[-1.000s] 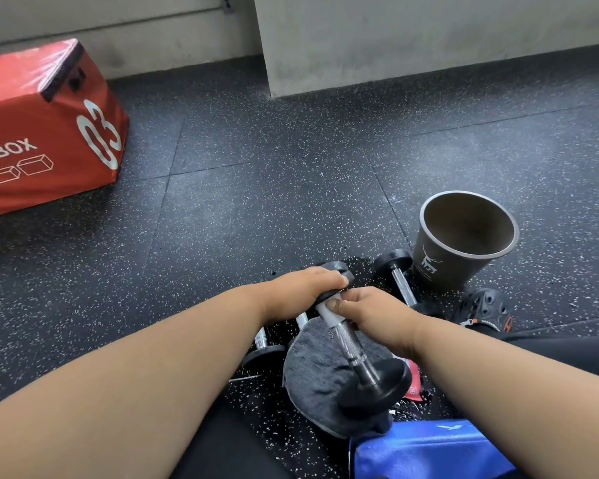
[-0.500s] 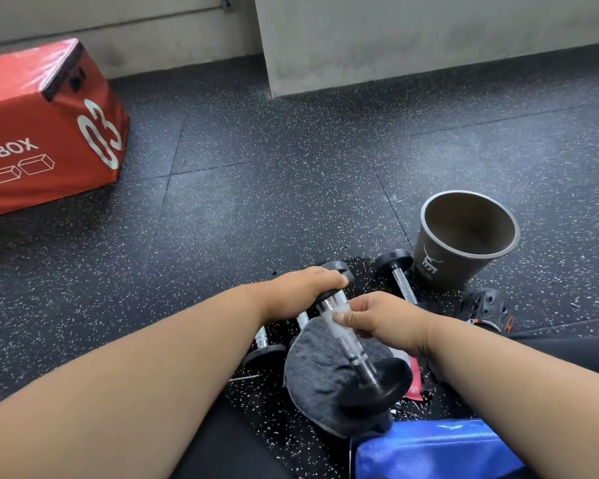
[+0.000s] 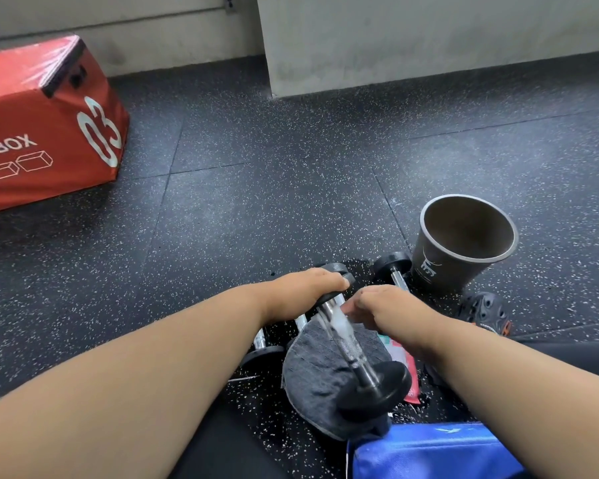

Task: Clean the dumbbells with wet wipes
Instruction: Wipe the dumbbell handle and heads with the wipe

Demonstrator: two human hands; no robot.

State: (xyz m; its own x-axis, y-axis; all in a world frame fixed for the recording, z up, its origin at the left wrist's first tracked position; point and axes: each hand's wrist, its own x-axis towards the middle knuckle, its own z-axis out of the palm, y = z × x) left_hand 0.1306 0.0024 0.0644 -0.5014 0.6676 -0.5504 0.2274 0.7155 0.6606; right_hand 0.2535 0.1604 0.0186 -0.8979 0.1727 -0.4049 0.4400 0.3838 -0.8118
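Observation:
A small dumbbell with black ends and a chrome knurled handle is tilted, its near end resting on a grey cloth. My left hand grips its far black end from above. My right hand pinches a white wet wipe around the upper part of the handle. A second dumbbell lies beside the cup. A third dumbbell lies under my left forearm, mostly hidden.
A dark paper cup stands open on the speckled floor at the right. A red wipe packet lies by the cloth, a blue bag in front, a black shoe at right, a red plyo box far left.
My right hand has slid the wipe a short way along the chrome handle, then back up toward the far end. My left hand has kept its grip on the far end.

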